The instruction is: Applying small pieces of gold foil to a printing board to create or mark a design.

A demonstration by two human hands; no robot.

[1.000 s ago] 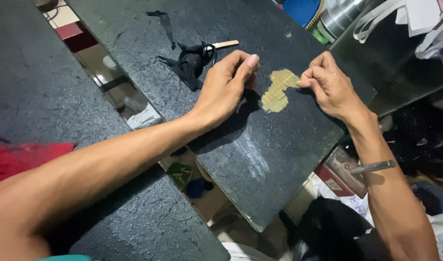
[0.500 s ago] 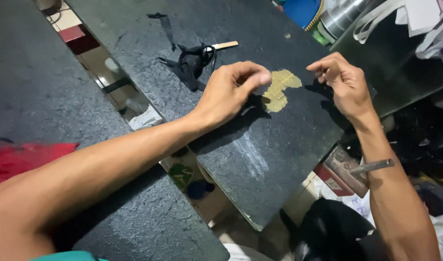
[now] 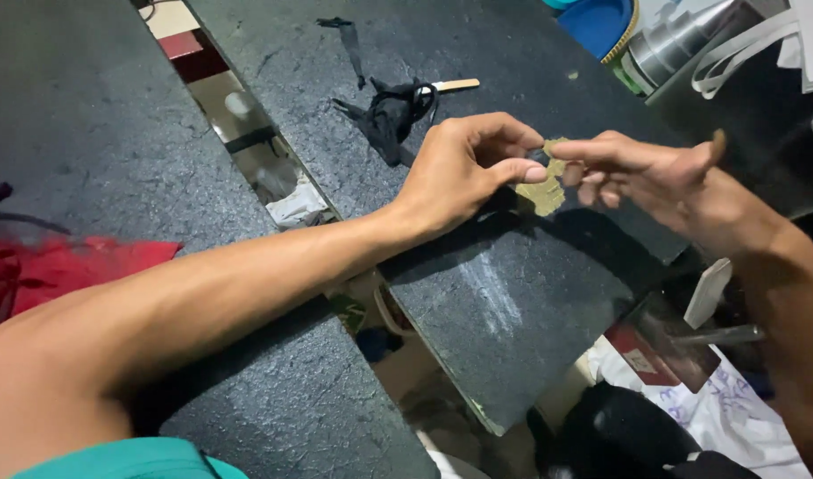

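A small, thin, tan piece of material [image 3: 543, 188] hangs lifted above the dark speckled board [image 3: 513, 293]. My left hand [image 3: 464, 168] pinches its left edge between thumb and fingers. My right hand [image 3: 655, 173] comes in from the right and grips its upper right edge with fingertips. The two hands nearly touch over the piece. Most of the piece is hidden behind my fingers.
A bundle of black scraps [image 3: 388, 111] and a pale flat stick [image 3: 451, 85] lie on the board behind my hands. A second dark slab [image 3: 87, 160] lies at left with red cloth [image 3: 60, 270] on it. A blue container [image 3: 601, 22] and metal can [image 3: 681, 49] stand at top right.
The tan piece lay flat on the board under both hands; now both hands have lifted it off the surface and drawn together around it.
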